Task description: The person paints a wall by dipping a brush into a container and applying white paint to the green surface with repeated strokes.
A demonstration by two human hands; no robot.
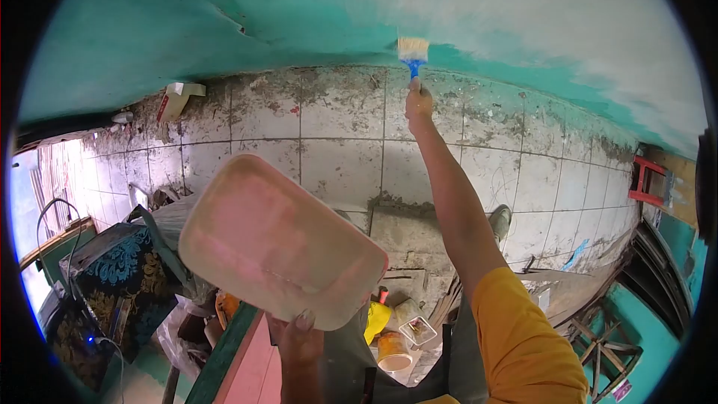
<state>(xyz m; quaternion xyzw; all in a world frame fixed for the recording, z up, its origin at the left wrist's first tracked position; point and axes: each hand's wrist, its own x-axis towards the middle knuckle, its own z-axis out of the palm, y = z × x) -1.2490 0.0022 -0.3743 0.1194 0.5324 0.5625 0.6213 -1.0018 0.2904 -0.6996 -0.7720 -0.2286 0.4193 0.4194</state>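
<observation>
My right hand is closed round the blue handle of a paintbrush, whose pale bristles touch the lower part of a green wall. Whitish paint covers the wall's upper right, with a ragged edge against the green. My left hand grips the near rim of a large pink plastic tray, thumb on top. A thin whitish film coats the tray, which is held tilted at the lower left of centre.
Dirty white tiles run below the wall. A small box lies at the wall's base on the left. Near my legs stand an orange-yellow bucket and a square container. A red frame is at the right.
</observation>
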